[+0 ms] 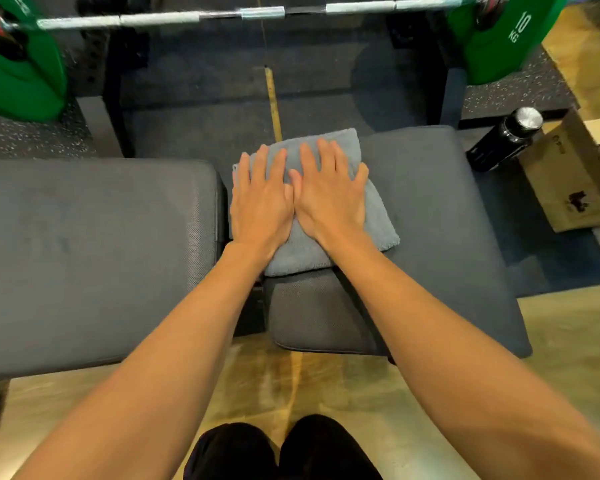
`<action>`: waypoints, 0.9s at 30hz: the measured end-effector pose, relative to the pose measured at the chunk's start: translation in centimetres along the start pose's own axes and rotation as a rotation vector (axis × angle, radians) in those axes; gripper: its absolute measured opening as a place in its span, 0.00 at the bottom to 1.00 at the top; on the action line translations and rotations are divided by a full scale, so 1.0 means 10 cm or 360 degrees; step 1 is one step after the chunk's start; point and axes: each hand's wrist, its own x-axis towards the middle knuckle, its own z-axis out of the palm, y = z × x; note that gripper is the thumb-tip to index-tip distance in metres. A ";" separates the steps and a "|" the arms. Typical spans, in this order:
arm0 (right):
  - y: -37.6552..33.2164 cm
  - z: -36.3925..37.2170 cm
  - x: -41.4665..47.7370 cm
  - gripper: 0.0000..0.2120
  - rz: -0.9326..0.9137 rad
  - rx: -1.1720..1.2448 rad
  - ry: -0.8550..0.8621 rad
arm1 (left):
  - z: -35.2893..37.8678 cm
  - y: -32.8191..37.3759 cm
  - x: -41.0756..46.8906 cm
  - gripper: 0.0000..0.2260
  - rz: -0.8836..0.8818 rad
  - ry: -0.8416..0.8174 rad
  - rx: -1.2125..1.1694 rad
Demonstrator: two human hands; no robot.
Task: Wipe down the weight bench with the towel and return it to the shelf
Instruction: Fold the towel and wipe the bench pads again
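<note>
Both hands lie flat, side by side, at the centre of the frame: the left hand (260,202) and the right hand (329,199) have straight, slightly spread fingers and press palm-down on the folded grey towel (300,252), thumbs touching, gripping nothing. The towel sits on the weight bench (430,216), on the left edge of the right-hand pad, with its near left corner over the gap to the longer pad (94,244) at the left of the frame. This looks like the wiping step, with the hands bearing down on the cloth. How much of the bench has been covered cannot be told. The next move probably calls for sliding the towel under steady pressure across each pad, and keeping it from bunching at the gap. Afterwards it has to be picked up and carried to the shelf, which is not in view. A barbell (187,19) runs along the top edge, and a black bottle (504,142) lies on the floor at the right, against a cardboard box (568,188).
</note>
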 end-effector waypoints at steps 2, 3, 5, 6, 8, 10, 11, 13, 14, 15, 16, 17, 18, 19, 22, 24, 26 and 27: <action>0.02 -0.02 0.23 0.22 -0.0032 0.0005 0.0025 | -0.02 0.02 0.19 0.22 -0.0065 -0.0001 -0.0045; 0.03 -0.03 0.31 0.21 -0.0051 0.0013 0.0042 | -0.02 0.02 0.26 0.22 -0.0090 -0.0005 -0.0068; 0.04 -0.04 0.36 0.20 -0.0097 0.0024 0.0079 | -0.02 0.02 0.33 0.22 -0.0066 -0.0010 0.0024; 0.06 -0.04 0.35 0.20 -0.0111 0.0041 0.0088 | -0.01 0.02 0.32 0.22 -0.0041 -0.0003 0.0102; 0.13 -0.04 0.25 0.20 -0.0121 0.0082 0.0089 | 0.01 0.07 0.20 0.23 -0.0035 0.0028 0.0143; 0.28 -0.06 0.08 0.21 -0.0122 0.0105 0.0089 | 0.05 0.21 0.03 0.23 -0.0028 0.0086 0.0165; 0.38 -0.08 -0.03 0.21 -0.0110 0.0110 0.0087 | 0.09 0.31 -0.08 0.24 -0.0013 0.0105 0.0199; 0.64 -0.11 -0.26 0.22 -0.0087 0.0086 0.0096 | 0.20 0.54 -0.27 0.24 0.0042 0.0112 0.0266; 0.80 -0.14 -0.36 0.22 -0.0073 0.0072 0.0108 | 0.26 0.68 -0.34 0.24 0.0067 0.0099 0.0281; 0.97 -0.17 -0.43 0.22 -0.0049 0.0071 0.0126 | 0.32 0.83 -0.38 0.25 0.0097 0.0080 0.0276; 1.14 -0.21 -0.46 0.22 -0.0017 0.0081 0.0148 | 0.37 0.98 -0.38 0.25 0.0132 0.0055 0.0259; 1.31 -0.25 -0.45 0.22 0.0019 0.0088 0.0164 | 0.43 1.13 -0.35 0.25 0.0166 0.0028 0.0242; 1.46 -0.28 -0.42 0.22 0.0055 0.0088 0.0174 | 0.47 1.27 -0.29 0.25 0.0203 0.0011 0.0231; 1.58 -0.31 -0.35 0.22 0.0097 0.0090 0.0175 | 0.51 1.38 -0.20 0.25 0.0238 0.0000 0.0228; 1.81 -0.34 -0.03 0.23 0.0238 0.0177 0.0162 | 0.56 1.59 0.17 0.24 0.0326 -0.0006 0.0199; 1.89 -0.33 0.19 0.24 0.0293 0.0228 0.0173 | 0.60 1.65 0.44 0.23 0.0375 0.0004 0.0153; 1.96 -0.32 0.37 0.24 0.0311 0.0269 0.0190 | 0.64 1.69 0.65 0.22 0.0404 0.0009 0.0140; 2.00 -0.32 0.44 0.24 0.0320 0.0311 0.0188 | 0.67 1.71 0.73 0.22 0.0414 0.0014 0.0144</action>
